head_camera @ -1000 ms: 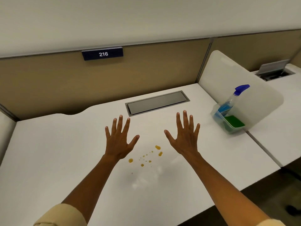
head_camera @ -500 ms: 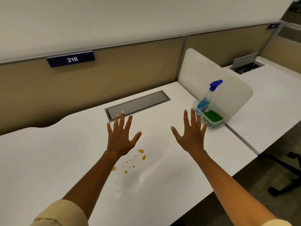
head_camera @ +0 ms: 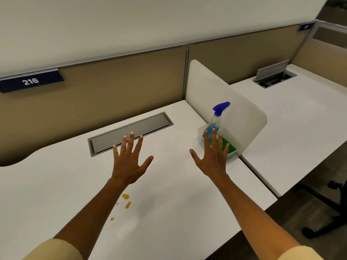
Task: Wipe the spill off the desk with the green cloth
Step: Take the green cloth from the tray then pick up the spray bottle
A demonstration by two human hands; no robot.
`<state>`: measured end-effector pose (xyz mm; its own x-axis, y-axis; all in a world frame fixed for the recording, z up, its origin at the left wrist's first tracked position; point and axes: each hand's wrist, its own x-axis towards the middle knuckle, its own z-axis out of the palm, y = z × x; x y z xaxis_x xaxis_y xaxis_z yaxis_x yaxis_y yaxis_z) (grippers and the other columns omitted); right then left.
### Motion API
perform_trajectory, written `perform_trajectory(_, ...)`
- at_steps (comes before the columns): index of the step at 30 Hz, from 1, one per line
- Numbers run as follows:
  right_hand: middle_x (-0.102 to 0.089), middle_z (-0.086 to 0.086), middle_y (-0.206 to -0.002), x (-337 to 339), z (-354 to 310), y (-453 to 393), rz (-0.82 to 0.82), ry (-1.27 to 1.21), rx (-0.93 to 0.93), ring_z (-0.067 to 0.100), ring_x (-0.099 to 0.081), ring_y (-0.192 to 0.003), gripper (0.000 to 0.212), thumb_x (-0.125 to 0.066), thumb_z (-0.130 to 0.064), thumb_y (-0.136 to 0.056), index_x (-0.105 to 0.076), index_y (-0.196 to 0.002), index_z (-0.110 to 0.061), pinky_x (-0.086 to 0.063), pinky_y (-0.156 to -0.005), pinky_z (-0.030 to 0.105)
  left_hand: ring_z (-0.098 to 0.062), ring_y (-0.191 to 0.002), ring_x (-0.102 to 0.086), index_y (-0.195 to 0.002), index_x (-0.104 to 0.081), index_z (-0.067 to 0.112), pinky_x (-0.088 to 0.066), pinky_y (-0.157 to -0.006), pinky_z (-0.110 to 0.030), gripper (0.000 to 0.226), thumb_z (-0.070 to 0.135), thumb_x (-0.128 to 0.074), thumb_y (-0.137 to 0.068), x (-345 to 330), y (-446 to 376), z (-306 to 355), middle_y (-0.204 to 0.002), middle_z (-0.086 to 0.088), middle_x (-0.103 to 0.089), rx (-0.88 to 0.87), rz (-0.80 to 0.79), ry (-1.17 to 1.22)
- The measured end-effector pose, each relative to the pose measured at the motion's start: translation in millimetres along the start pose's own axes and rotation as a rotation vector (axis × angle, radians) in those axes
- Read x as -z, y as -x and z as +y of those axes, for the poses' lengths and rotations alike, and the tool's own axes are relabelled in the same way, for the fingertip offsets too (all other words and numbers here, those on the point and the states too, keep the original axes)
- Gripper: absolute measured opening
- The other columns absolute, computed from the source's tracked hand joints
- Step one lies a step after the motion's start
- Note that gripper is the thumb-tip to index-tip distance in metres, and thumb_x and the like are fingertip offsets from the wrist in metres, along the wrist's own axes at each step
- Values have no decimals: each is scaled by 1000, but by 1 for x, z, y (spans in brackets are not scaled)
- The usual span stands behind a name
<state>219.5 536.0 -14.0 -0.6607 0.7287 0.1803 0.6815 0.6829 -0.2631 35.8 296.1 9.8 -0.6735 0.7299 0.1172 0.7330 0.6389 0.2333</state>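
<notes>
Hovering above white desk: left hand and right hand, both empty, fingers spread wide, palms down. Spill: amber drops on the desk beside the left forearm. Green cloth: in clear tub at desk's right edge, beside spray bottle, partly hidden by right fingertips.

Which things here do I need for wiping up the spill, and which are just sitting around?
Needed:
green cloth in the clear tub
orange spill
desk
left hand, right hand, both open and empty

Just there:
spray bottle
closed cable hatch
white divider
sign 216
</notes>
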Motion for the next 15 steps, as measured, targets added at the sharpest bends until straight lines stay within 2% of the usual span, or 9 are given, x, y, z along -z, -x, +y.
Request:
perform_trajectory(7,5,9,-165,-25,59,-46,-149,102,-30,35,-1,-151,89,-38,-70,-89,1,-156,-26,-11,-119,60,-28,-155,5,-159,-5,27,-2,-121,-61,92,80,-11,-84,-36,-31,40,-167,-4,7,20,-45,-5)
perform_trajectory(11,-2,10,-165,-38,79,-62,-192,93,-39,36,-7,-151,84,-40,-64,-92,-5,-156,-23,-13,-119,60,-28,-155,6,-159,-4,28,-3,-121,-63,90,80,-14,-85,-52,-44,53,-167,-4,6,21,-70,-2)
perform_trajectory(15,-4,9,-165,-51,91,-81,-237,102,-71,34,-7,-151,82,-34,-65,-93,-3,-156,-23,-11,-119,58,-28,-154,9,-159,-2,29,-1,-122,-62,92,80,-12,-84,-63,-63,61,-167,-4,9,29,-102,-6)
